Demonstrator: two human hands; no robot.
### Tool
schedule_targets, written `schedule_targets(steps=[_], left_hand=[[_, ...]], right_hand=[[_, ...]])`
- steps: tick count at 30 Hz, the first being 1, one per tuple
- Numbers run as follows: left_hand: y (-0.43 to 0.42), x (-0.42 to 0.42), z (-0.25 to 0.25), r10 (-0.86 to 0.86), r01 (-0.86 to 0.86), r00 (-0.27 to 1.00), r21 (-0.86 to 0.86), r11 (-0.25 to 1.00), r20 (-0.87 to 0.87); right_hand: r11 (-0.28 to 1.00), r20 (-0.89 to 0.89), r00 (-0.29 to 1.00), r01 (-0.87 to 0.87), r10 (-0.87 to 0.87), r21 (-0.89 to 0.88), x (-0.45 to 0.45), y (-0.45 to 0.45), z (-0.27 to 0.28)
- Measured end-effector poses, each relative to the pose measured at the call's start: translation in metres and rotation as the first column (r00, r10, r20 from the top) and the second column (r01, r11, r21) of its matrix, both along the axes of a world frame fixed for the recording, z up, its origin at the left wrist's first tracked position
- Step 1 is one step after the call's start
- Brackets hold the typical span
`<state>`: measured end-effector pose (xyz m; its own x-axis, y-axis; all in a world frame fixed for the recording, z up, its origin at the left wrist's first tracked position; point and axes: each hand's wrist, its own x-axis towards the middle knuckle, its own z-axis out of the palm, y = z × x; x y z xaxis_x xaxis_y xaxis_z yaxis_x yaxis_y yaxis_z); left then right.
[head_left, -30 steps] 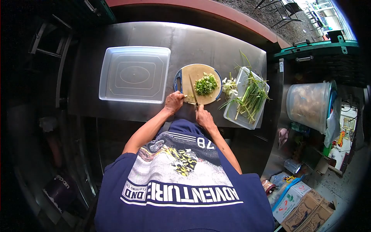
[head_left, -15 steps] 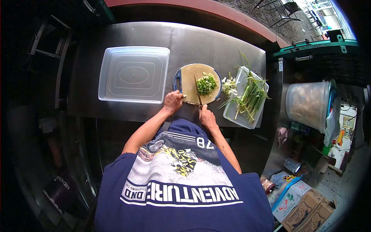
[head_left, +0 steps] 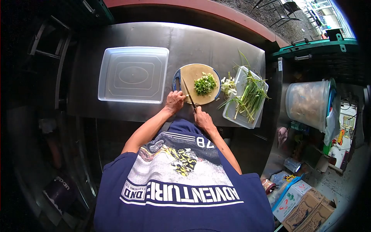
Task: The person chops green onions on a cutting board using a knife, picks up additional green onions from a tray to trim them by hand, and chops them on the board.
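Note:
A round cutting board (head_left: pixel 189 72) with a blue rim lies on the steel table. Chopped green onion (head_left: pixel 205 84) is piled on its right half. My right hand (head_left: pixel 204 119) is closed round the handle of a knife (head_left: pixel 189 92), whose blade slants up and left over the board. At the board's lower left edge my left hand (head_left: pixel 175 101) is closed, with a small pale piece at its fingertips, close to the blade. White onion ends (head_left: pixel 228 86) lie right of the board, beside a clear tray (head_left: pixel 229 112) of long green onions (head_left: pixel 251 96).
On the left of the steel table (head_left: pixel 208 42) sits an empty clear plastic container (head_left: pixel 133 75). A large lidded tub (head_left: pixel 306 105) stands at the right. Cardboard boxes (head_left: pixel 308 212) and bags are at the lower right. Chairs (head_left: pixel 288 11) show beyond the red ledge.
The knife first moved right to the chopped pile, then back left toward my left hand. The pile has shifted slightly. My left hand has stayed nearly in place.

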<state>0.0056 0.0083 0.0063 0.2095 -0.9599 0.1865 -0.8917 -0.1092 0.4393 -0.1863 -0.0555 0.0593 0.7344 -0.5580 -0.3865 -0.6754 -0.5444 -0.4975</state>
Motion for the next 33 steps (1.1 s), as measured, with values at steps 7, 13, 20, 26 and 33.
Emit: schedule_targets(steps=[7,13,20,26,33], left_hand=[[0.001,0.000,0.002,-0.083,0.082,0.996,0.027,0.996,0.018],[-0.001,-0.001,-0.001,-0.124,0.123,0.992,0.045,0.991,0.027],[-0.002,0.000,-0.005,-0.146,0.146,0.989,-0.005,0.989,-0.026],[-0.002,0.003,-0.005,-0.131,0.133,0.989,0.034,0.991,-0.063],[0.000,0.004,-0.005,-0.130,0.131,0.989,0.006,0.991,-0.073]], right_hand=[[0.999,-0.047,0.998,-0.036,0.036,-0.009,-0.001,0.000,0.008],[1.000,-0.175,0.984,-0.016,0.015,0.000,0.004,0.000,0.010],[0.997,-0.176,0.983,0.044,-0.054,-0.059,0.037,-0.010,-0.025],[1.000,-0.182,0.983,-0.002,-0.001,-0.021,0.046,-0.018,-0.018],[0.999,-0.224,0.974,0.037,-0.034,0.008,0.014,0.005,0.001]])
